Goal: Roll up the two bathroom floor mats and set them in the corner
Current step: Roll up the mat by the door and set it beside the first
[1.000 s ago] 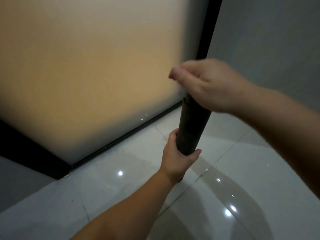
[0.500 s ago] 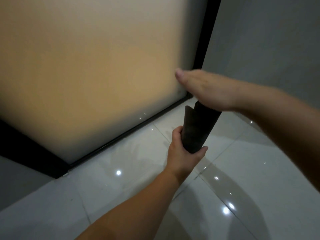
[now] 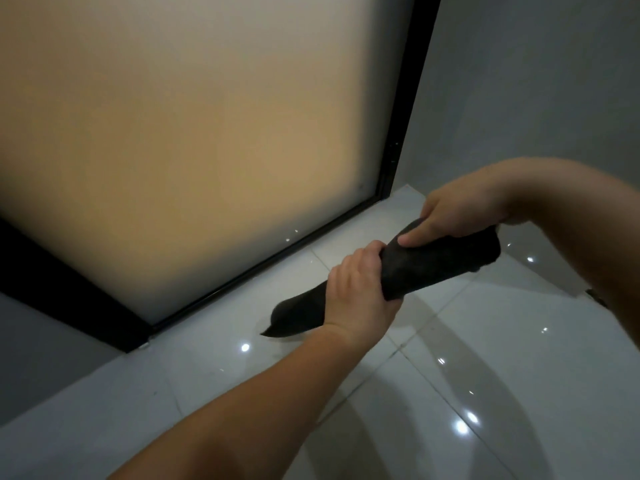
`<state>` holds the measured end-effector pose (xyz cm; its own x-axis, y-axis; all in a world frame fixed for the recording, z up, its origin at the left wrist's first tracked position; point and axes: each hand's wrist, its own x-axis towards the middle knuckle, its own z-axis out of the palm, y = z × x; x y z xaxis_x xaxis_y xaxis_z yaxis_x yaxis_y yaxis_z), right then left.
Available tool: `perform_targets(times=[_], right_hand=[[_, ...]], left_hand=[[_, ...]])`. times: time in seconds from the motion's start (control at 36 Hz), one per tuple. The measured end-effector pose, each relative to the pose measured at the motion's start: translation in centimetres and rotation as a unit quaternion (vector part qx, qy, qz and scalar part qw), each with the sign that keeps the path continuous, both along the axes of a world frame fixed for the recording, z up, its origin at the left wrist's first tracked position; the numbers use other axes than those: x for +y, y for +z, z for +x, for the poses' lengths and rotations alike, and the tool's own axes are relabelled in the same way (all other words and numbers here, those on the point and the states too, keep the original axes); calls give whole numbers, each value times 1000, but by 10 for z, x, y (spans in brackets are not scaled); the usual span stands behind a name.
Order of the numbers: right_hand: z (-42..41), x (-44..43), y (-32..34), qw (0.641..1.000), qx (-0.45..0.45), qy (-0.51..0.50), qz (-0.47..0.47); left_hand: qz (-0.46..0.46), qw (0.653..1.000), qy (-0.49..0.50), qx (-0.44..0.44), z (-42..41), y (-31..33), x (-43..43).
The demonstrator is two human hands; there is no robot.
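Both hands grasping dark rolled mat [image 3: 426,268], tilted: left hand [image 3: 360,289] mid-roll, right hand [image 3: 460,213] at upper end; lower end over tile floor [image 3: 485,375].

I note the rolled mat [image 3: 426,268] lying tilted above the floor [image 3: 485,375], its upper end toward 2 o'clock and its lower end toward 8 o'clock. The left hand [image 3: 360,292] wraps its middle; the right hand [image 3: 460,216] grips the upper end (both touching it). Behind, at 11 o'clock, stands the door panel [image 3: 190,133]; the wall [image 3: 536,81] lies at 1 o'clock.
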<state>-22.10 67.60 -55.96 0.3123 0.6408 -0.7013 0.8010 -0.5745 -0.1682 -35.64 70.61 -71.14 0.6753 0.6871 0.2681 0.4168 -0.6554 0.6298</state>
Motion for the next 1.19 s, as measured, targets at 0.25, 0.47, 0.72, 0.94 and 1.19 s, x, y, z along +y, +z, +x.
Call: perform_targets(times=[0.25,0.47,0.72,0.94,1.19], right_hand=[[-7,10,-15,983,94,112,110],[-60,51,-30,960,104,239,101],[-156,120,-60,944,164,286,-27],[-272,166,-133,909,268,305,-94],[-404,191,-180,883,300,361,-16]], left_hand=[[-12,989,-125,83,-71,14,49],[-165,958,-137,190,-153,12,91],[-124,950,-118,262,-257,4,114],[-183,939,-58,287,-387,-41,125],[-153,930,128,309,-524,-61,120]])
